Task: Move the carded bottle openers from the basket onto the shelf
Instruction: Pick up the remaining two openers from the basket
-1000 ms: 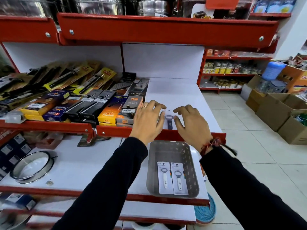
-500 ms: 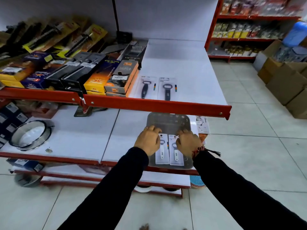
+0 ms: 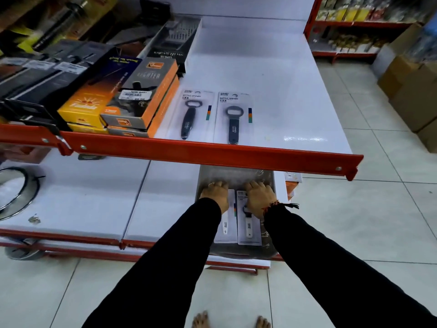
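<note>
Two carded bottle openers with dark handles lie side by side on the white upper shelf, just behind its red front lip. Below, a grey basket sits on the lower shelf, partly under that lip. In it lie two white-handled carded openers, one on the left and one on the right. My left hand covers the left card's far end with its fingers curled over it. My right hand holds the right card's far end the same way. Both cards still lie flat.
Stacked boxes of kitchen tools fill the upper shelf left of the dark openers. A round metal ring lies on the lower shelf at far left. Cardboard cartons stand on the tiled floor at right. My bare feet show below.
My hands left the upper shelf, where two dark-handled openers now lie, and dropped into the basket. They have since slid onto the far ends of the two white openers' cards.
</note>
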`<state>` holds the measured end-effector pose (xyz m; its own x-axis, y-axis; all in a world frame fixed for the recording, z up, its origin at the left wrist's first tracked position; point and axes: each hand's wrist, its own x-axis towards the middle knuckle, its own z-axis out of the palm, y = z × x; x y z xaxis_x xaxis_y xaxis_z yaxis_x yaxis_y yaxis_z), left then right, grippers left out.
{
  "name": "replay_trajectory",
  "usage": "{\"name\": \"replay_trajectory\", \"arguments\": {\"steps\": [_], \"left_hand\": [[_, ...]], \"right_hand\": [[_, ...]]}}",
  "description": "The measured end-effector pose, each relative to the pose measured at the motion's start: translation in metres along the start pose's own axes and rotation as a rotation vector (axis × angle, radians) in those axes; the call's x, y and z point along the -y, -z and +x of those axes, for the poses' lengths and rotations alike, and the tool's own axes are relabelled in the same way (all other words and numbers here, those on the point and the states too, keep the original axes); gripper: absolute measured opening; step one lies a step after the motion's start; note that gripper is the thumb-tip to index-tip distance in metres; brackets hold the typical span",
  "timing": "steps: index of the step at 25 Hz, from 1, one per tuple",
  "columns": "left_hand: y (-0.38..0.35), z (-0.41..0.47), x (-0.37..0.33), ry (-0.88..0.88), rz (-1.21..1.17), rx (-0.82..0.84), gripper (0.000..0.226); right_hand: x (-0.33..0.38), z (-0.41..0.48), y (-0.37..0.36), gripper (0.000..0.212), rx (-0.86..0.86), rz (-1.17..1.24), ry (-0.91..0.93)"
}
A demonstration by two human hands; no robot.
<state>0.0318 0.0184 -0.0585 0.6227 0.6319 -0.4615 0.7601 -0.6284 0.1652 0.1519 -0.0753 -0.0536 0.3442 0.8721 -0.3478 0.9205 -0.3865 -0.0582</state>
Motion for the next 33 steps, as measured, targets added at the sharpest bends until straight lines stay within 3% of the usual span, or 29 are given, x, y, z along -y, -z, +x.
{"name": "replay_trajectory", "arguments": {"steps": [5,11,16,23,33], "left_hand": [[-0.004,0.007,0.002,-0.008,0.130,-0.019,0.061],[0.024,-0.021,-0.005,-0.049,-0.003,-0.188,0.036],[0.044,-0.081,-0.007,-0.078,-0.097,-0.292,0.033],[0.082,-0.182,-0.007,-0.158,-0.159,-0.615,0.035],[0.215,-0.261,-0.034,-0.358,-0.166,-0.879,0.035]], "right_hand": [[0.001,0.003,0.003,0.054,-0.030,0.046,0.009],[-0.006,-0.018,0.025,0.041,-0.056,0.313,0.009],[0.005,-0.073,0.049,0.049,-0.237,0.320,0.049],[0.027,-0.161,0.109,0.052,-0.465,0.218,0.057],[0.011,-0.225,0.245,0.023,-0.822,0.213,0.232]]}}
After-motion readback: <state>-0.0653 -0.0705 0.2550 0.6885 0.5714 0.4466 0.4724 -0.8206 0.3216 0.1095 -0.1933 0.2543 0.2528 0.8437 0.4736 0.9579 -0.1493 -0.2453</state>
